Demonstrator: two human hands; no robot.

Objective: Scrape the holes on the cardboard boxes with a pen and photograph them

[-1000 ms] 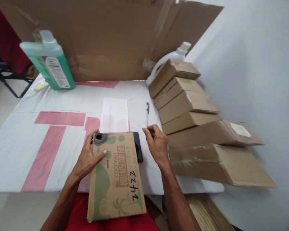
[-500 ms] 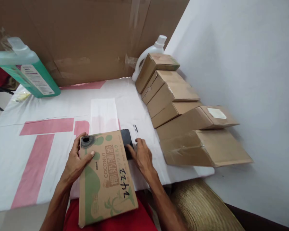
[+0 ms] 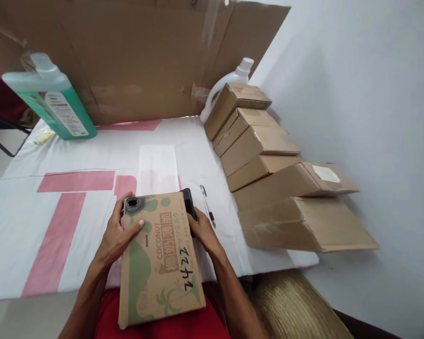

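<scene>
A flat cardboard box [image 3: 141,263] printed "COCONUT" and handwritten "2422" is tilted at the table's front edge, above my lap. My left hand [image 3: 118,230] grips its upper left side, thumb on the front face and fingers behind, near a dark-rimmed hole. From behind the box's upper right edge sticks out a black smartphone [image 3: 188,203], mostly hidden. Closed around the phone's right side is my right hand [image 3: 203,230], its fingertips partly out of sight. A pen [image 3: 207,207] lies on the white cloth just right of that hand.
Several cardboard boxes [image 3: 261,141] stand in a row along the right wall. A white jug [image 3: 226,84] and a green liquid bottle [image 3: 69,113] stand at the back, before a large cardboard panel [image 3: 127,52]. A woven straw item [image 3: 286,306] sits lower right.
My right hand has closed on the phone, and more of the phone is now behind the box. The pen's near end is uncovered. The whole view has shifted slightly.
</scene>
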